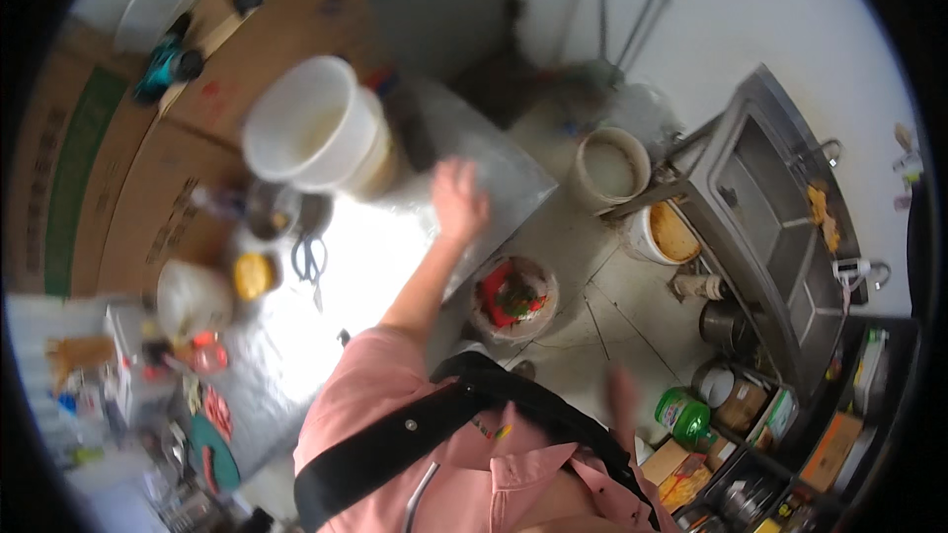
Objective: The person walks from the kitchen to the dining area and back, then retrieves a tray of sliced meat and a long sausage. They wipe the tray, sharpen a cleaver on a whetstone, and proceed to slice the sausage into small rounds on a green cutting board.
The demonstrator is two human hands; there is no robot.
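Observation:
My left hand (459,196) reaches over a shiny metal or plastic-covered table (511,170), near its far corner. The fingers look slightly spread and hold nothing visible; whether they touch the surface is unclear. Left of this hand stand large translucent white plastic buckets (304,122), one stacked in another or close against it. Scissors (309,266) with dark handles lie on the table, beside a yellow lid (253,276) and a metal bowl (272,211). My right hand (621,389) is blurred low at my right side, and its fingers cannot be made out.
A bin (516,300) with red and green contents stands on the floor near my feet. Beyond are two buckets (609,166) beside a stainless steel sink (763,192). Cardboard boxes (274,37) and a teal power tool (164,70) are at left; a green bottle (681,414) is at right.

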